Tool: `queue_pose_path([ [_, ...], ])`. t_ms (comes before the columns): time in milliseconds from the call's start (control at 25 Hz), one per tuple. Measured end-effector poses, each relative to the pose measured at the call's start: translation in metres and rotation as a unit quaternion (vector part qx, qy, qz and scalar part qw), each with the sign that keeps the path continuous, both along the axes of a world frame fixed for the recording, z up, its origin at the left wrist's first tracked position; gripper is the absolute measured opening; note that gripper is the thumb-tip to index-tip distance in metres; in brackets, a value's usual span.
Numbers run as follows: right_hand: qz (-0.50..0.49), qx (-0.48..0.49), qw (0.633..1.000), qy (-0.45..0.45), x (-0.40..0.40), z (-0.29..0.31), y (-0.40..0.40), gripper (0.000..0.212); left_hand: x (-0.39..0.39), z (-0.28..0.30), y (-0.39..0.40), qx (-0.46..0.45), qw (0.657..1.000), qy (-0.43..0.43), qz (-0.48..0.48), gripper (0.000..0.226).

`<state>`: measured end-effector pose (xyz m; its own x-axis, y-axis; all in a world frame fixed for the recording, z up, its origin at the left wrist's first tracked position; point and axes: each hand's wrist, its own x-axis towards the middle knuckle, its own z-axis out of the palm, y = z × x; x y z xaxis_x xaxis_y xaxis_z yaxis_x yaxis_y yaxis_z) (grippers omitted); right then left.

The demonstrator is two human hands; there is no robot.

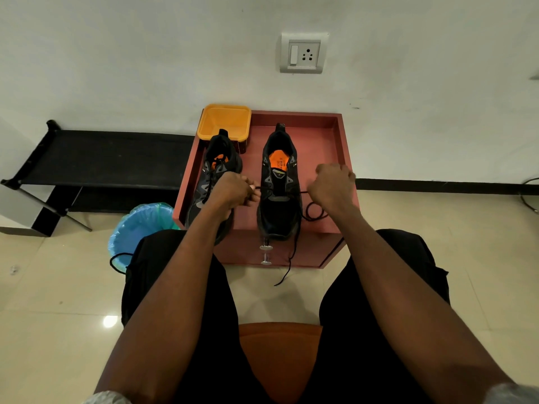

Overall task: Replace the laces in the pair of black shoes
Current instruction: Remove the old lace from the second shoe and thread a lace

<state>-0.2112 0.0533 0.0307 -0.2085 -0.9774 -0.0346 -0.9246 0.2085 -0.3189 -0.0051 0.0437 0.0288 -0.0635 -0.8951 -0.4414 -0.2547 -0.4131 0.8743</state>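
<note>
Shoe (279, 193) overhangs cabinet (335, 135) edge — hands (233, 189) flanking.

On the orange insole (279, 161) of the right shoe (279, 188) there is small dark printing, of which only the letters "AIR" can be read, and the other lines of the print are too small to read.
</note>
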Motion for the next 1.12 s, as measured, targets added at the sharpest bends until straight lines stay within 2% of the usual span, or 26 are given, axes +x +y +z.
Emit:
queue_pose_path([
  [40,0.051,-0.006,0.995,-0.087,0.006,-0.001,-0.001,0.029,-0.004,0.001,0.001,-0.007,1.000,0.017,-0.015,0.010],
  [120,0.130,0.028,0.946,-0.297,0.020,0.002,0.001,0.032,-0.010,0.000,0.002,-0.023,0.999,0.035,-0.033,0.006],
  [160,0.151,0.048,0.923,-0.351,0.025,0.001,0.001,0.029,-0.013,-0.001,0.002,-0.030,0.998,0.033,-0.033,0.009],
  [280,0.162,0.058,0.919,-0.353,0.031,-0.005,0.002,0.014,-0.018,-0.009,-0.001,-0.050,0.999,0.002,-0.009,0.014],
  [400,0.106,0.042,0.917,-0.381,0.032,-0.014,-0.002,0.008,-0.020,-0.018,-0.006,-0.041,0.999,0.003,0.027,0.012],
  [480,0.055,0.031,0.904,-0.423,0.034,-0.019,-0.004,0.010,-0.021,-0.024,-0.011,-0.029,0.998,0.014,0.047,0.015],
  [600,0.010,0.005,0.891,-0.454,0.037,-0.028,-0.008,0.017,-0.025,-0.026,-0.014,-0.032,0.997,0.037,0.062,0.006],
  [640,0.007,-0.003,0.892,-0.451,0.037,-0.031,-0.010,0.016,-0.026,-0.028,-0.015,-0.035,0.996,0.044,0.068,0.007],
  [720,0.008,-0.025,0.924,-0.380,0.039,-0.035,-0.014,0.013,-0.028,-0.033,-0.016,-0.039,0.994,0.057,0.089,0.009],
  [800,0.014,-0.052,0.973,-0.225,0.040,-0.042,-0.015,0.015,-0.030,-0.043,-0.018,-0.034,0.988,0.048,0.141,0.006],
  [880,0.014,-0.045,0.992,-0.119,0.043,-0.048,-0.014,0.019,-0.030,-0.056,-0.020,-0.007,0.981,0.026,0.191,0.010],
  [1000,0.003,-0.036,0.994,-0.099,0.048,-0.050,-0.010,0.022,-0.032,-0.074,-0.023,0.039,0.975,0.024,0.218,0.009],
  [1120,0.032,-0.041,0.997,-0.064,0.049,-0.052,-0.010,0.020,-0.033,-0.082,-0.025,0.047,0.971,0.029,0.232,0.012],
])
